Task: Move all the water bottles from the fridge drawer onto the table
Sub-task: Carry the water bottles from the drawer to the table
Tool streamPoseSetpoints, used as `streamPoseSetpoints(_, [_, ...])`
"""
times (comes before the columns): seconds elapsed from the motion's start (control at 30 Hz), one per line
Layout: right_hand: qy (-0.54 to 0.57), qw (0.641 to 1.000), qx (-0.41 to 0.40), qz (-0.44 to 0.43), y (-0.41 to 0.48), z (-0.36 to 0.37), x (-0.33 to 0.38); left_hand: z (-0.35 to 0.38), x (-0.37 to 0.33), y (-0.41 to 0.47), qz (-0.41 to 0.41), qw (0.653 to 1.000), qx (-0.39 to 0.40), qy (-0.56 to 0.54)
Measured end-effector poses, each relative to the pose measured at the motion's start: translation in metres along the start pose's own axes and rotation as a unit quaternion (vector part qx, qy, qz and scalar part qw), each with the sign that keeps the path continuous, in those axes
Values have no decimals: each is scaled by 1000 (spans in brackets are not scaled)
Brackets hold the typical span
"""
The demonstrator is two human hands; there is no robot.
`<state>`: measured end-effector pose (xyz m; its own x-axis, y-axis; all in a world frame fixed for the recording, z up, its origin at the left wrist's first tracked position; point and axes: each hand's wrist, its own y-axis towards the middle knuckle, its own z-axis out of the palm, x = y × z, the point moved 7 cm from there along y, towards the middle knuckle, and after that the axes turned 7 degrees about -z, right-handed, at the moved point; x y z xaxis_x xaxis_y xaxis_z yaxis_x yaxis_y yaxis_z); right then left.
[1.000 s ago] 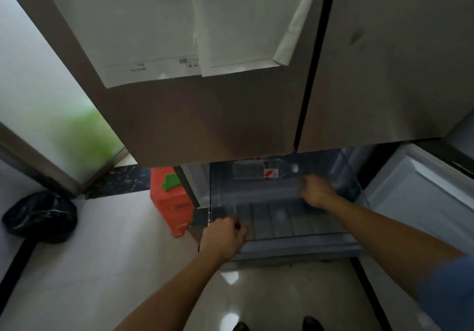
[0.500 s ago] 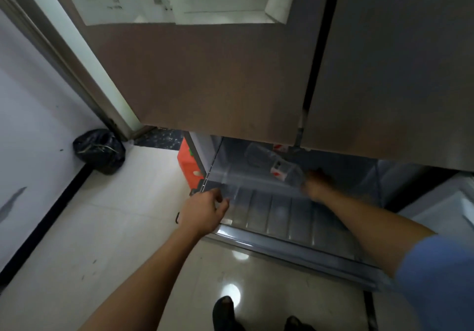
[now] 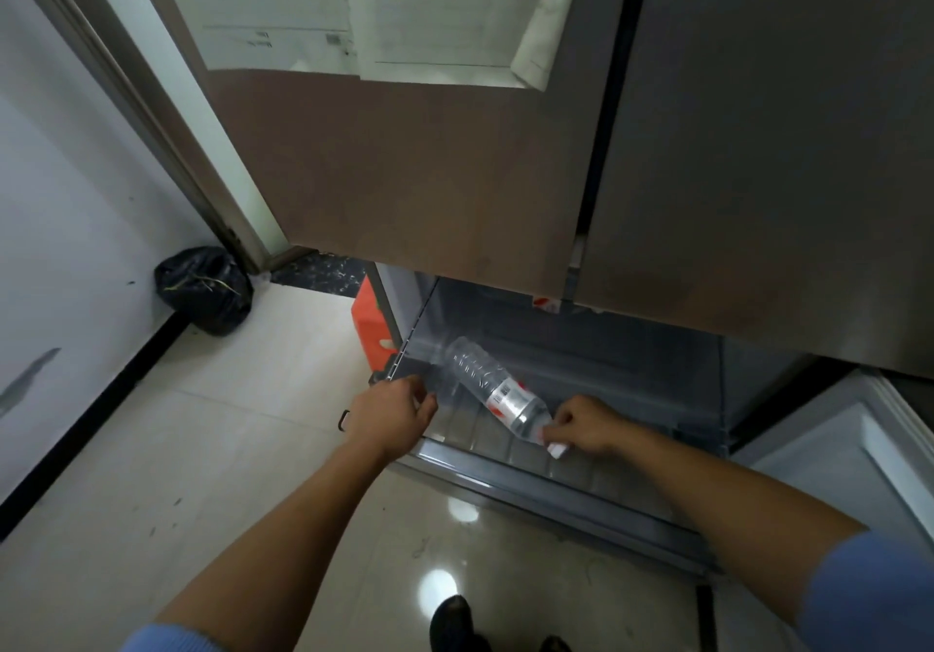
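Down at the left front corner of the fridge drawer (image 3: 556, 492), your left hand (image 3: 391, 414) hasn't really budged. Its fingers are curled over the rim, same as a second ago, holding the thing pulled out.

Move right and that's where the change is. The water bottle (image 3: 493, 388) was lying across the very back of the drawer a second ago. Now it's been dragged forward and swung round, so it sits diagonal, base toward the back left and cap toward the front right. Your right hand (image 3: 589, 424) was only reaching for it back then; now its fingertips are pinched on the cap end, just beside the front rim. Can't tell if the base is off the drawer floor yet or just sliding along it.

For the task, I'd call that one bottle in hand but not out. The desk isn't in view anywhere, so there's a carry to come. There's also a red label (image 3: 546, 303) peeking out under the fridge door (image 3: 758, 171). Might be another bottle, but it's too hidden to say.
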<state>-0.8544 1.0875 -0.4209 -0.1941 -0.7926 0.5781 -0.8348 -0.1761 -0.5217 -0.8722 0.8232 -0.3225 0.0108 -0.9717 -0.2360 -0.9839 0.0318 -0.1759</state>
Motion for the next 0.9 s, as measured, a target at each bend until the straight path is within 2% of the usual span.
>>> streamPoseSetpoints(0.07, [80,995,-67,-10,13,-23,-6,3,1,3,6,1000,2,3])
streamPoseSetpoints(0.1, [80,990,-117,2,20,-41,-15,4,1,4,11,1000,3,4])
streamPoseSetpoints(0.2, [-37,972,-224,65,45,-92,-52,9,2,10,24,999,0,25])
streamPoseSetpoints(0.23, [-43,966,-248,65,55,-102,-61,11,2,11,31,999,-1,32])
streamPoseSetpoints(0.4, [-28,953,-302,-2,116,-118,-67,12,-6,21,68,996,9,63])
streamPoseSetpoints(0.53, [-52,939,-341,8,131,-116,-65,18,-9,24,74,994,59,51])
streamPoseSetpoints(0.6, [-66,938,-342,-6,125,-111,-61,20,-7,25,75,994,63,52])
streamPoseSetpoints(0.7, [-56,951,-302,-27,109,-94,-50,22,-7,25,82,992,85,49])
streamPoseSetpoints(0.83, [-94,965,-238,57,74,-74,-43,22,-21,27,107,985,110,77])
streamPoseSetpoints(0.9, [-92,972,-205,72,50,-67,-42,24,-37,26,138,979,113,99])
